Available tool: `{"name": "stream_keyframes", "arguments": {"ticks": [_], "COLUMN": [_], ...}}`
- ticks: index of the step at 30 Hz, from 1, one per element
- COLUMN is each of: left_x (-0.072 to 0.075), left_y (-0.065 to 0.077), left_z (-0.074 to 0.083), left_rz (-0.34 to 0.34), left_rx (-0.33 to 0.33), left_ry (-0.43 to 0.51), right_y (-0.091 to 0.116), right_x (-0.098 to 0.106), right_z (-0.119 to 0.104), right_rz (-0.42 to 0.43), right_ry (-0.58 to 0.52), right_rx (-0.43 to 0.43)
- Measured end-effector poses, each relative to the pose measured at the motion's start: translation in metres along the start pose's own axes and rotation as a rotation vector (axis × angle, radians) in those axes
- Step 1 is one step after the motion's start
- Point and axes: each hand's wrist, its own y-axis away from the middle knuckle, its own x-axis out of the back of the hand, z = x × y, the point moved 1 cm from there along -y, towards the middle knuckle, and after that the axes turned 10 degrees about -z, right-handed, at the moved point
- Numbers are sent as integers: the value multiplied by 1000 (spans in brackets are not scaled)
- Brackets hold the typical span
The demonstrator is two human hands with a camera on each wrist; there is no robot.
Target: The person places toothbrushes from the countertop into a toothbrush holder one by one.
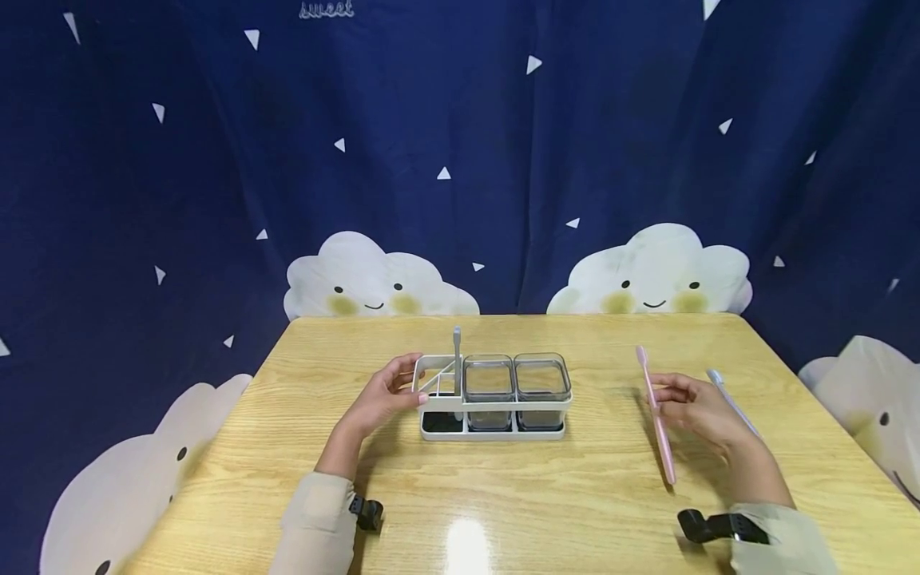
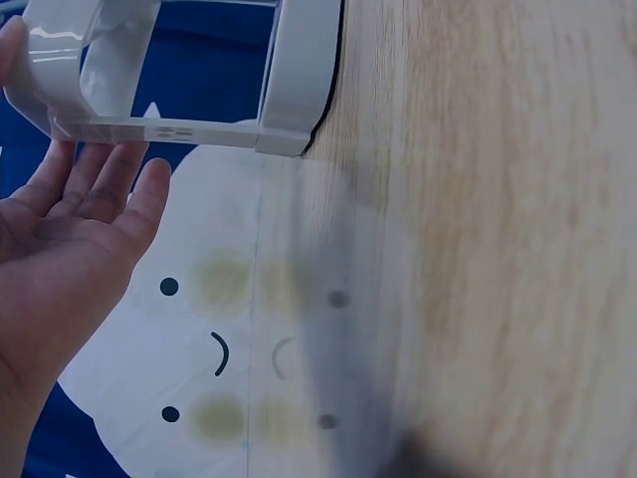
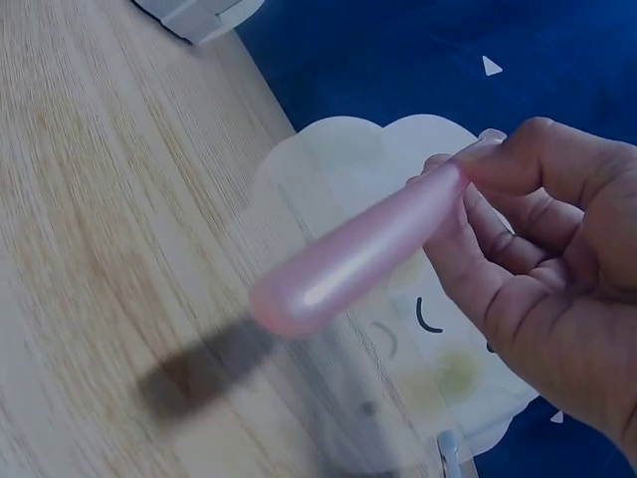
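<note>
A white toothbrush holder [image 1: 442, 404] stands on the table, its left end gripped by my left hand [image 1: 381, 399], thumb at the front rim. The left wrist view shows fingers [image 2: 105, 184] against the end of the holder [image 2: 299, 80]. One grey toothbrush [image 1: 457, 359] stands upright in the divided left section. Two clear cups, a middle one [image 1: 489, 389] and a right one [image 1: 542, 385], sit in the other sections. Well to the right, my right hand [image 1: 700, 411] pinches a pink toothbrush [image 1: 660, 435], bristle end away from me, handle [image 3: 358, 254] slanting above the table.
A light blue toothbrush [image 1: 735, 406] lies on the wooden table [image 1: 503, 495], just right of my right hand. Behind the far edge hangs a dark blue curtain [image 1: 402, 200] with clouds and triangles. Black straps with small devices are on both wrists.
</note>
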Motion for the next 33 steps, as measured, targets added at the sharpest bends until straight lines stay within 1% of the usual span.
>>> {"name": "stream_keyframes", "arguments": {"ticks": [5,9,12,15,18,23,28,33], "left_x": [0,0,0,0,0,1,1,1], "left_y": [-1,-1,-1,0,0,0,0,-1], "left_z": [1,0,-1,-1,-2,-2,-1,-1], "left_rz": [0,4,7,11,9,2,1,0], "left_rx": [-3,-4,-2,1,1,6,14,4], "left_ry": [6,7,5,0,3,7,3,1], "right_y": [-5,-10,-13,-16,-18,-20,-22,-23], "right_x": [-6,-12,-17,-21,-25,-29,-33,-39], "right_z": [-3,-4,-5,-8,-12,-17,-24,-36], "right_rz": [17,54,63,62,57,81,112,108], "right_ry": [-7,38,58,52,19,-16,-50,-38], "right_rx": [34,69,96,112,146,215,256,297]}}
